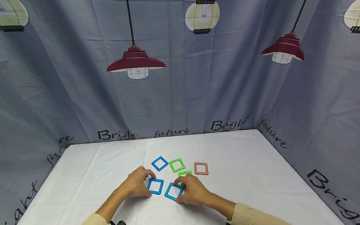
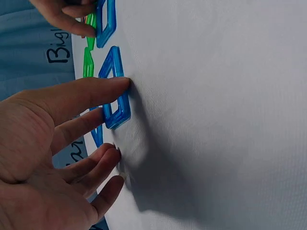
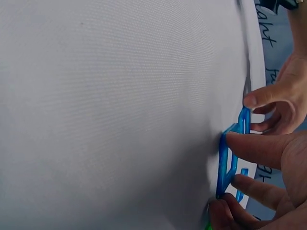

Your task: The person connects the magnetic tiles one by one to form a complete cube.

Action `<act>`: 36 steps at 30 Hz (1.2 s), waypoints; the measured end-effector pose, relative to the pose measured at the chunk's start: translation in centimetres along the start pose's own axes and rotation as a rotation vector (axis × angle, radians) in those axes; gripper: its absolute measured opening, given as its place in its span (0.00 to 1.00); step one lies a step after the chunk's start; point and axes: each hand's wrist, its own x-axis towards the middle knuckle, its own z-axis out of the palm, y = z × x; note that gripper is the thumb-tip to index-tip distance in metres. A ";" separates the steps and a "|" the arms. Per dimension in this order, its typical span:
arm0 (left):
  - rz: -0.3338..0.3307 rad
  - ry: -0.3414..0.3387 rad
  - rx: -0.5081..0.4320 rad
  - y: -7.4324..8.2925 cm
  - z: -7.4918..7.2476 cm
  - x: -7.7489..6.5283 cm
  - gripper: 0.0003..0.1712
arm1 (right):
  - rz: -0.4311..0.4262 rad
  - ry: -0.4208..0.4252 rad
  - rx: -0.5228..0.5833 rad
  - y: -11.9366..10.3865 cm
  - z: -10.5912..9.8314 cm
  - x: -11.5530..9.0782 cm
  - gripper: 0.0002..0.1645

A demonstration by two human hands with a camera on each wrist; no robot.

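Observation:
My left hand [image 1: 137, 183] pinches the left side of a blue square tile frame [image 1: 161, 187] at the near side of the group of tiles. In the left wrist view the thumb lies on the near edge of that tile and the index finger at its far side. My right hand [image 1: 194, 190] holds a second blue square tile frame [image 3: 222, 163] between thumb and fingers, turned at an angle beside the first. A small gap separates the two tiles in the head view. Partly behind the right hand lies a green square tile frame [image 1: 185, 173].
Further back on the white table [image 1: 231, 157] lie another blue tile frame [image 1: 156, 160], another green tile frame [image 1: 179, 170] and an orange tile frame [image 1: 196, 168]. A grey curtain [image 1: 173, 92] printed with lamps and lettering encloses the table's back and sides.

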 end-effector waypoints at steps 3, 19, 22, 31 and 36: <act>0.008 0.002 0.014 0.2 0.2 -0.3 0.27 | -0.008 -0.008 0.005 -0.1 0.2 0.0 0.29; 0.040 -0.016 0.031 1.0 0.3 -0.7 0.27 | -0.056 -0.029 -0.028 -0.4 0.3 0.4 0.28; 0.045 -0.019 0.027 1.0 0.3 -0.8 0.27 | -0.054 -0.037 -0.039 -0.4 0.3 0.5 0.28; 0.045 -0.034 0.035 1.0 0.1 -0.7 0.26 | -0.024 -0.051 -0.048 -0.7 0.2 0.7 0.29; 0.070 -0.081 -0.024 1.3 -0.2 -0.7 0.26 | -0.015 -0.046 -0.055 -0.7 0.2 0.7 0.29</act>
